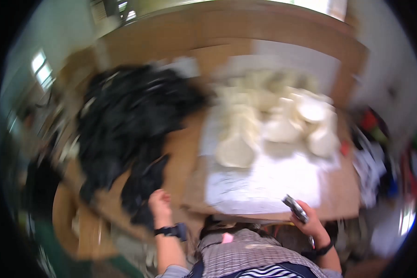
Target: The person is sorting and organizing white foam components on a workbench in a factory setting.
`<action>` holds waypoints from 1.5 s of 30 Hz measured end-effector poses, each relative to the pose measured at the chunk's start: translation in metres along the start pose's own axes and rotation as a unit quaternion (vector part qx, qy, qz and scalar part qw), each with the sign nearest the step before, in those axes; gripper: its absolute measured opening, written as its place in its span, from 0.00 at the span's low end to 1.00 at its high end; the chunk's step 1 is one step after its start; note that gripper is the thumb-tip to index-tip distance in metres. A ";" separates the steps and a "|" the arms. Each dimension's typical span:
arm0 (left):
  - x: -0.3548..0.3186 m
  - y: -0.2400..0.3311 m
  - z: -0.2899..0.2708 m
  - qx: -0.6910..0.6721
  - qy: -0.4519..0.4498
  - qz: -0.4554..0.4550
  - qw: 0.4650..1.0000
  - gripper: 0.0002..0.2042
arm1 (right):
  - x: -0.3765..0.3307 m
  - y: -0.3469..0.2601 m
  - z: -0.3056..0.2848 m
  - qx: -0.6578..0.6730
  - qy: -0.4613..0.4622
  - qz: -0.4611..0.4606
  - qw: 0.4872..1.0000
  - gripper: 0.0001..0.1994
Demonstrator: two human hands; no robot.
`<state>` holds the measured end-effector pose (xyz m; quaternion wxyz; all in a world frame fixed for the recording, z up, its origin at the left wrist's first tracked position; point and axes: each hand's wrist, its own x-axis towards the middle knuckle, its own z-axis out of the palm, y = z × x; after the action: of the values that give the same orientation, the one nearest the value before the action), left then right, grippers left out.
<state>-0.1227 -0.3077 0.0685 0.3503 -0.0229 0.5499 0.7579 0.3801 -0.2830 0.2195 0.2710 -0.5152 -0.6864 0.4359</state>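
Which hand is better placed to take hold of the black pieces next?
Left, probably. The left hand rests at the lower edge of the black pile, seemingly touching it, though blur hides the grip. The right hand is across the table, already holding a small dark tool.

Both forearms rise from the lower edge, each with a dark band at the wrist. The left hand [159, 202] is curled into a loose fist, knuckles up. The right hand [310, 221] is raised, its grip shut, fingers wrapped tight.
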 end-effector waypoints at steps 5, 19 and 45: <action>0.001 0.046 0.219 0.034 -0.265 0.066 0.961 0.06 | -0.015 0.045 -0.046 0.032 0.159 0.040 0.986 0.27; -0.101 -0.240 0.761 0.555 -0.521 0.279 0.586 0.28 | -0.028 0.173 -0.150 0.096 0.288 0.168 0.938 0.26; -0.141 -0.122 0.483 0.366 -0.469 0.351 0.724 0.18 | -0.026 0.033 -0.185 0.177 0.188 -0.050 0.965 0.31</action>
<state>0.2204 0.0497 0.2185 0.2538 0.6595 0.5190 0.4810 0.5556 -0.2452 0.2801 0.5037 -0.4970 -0.5594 0.4318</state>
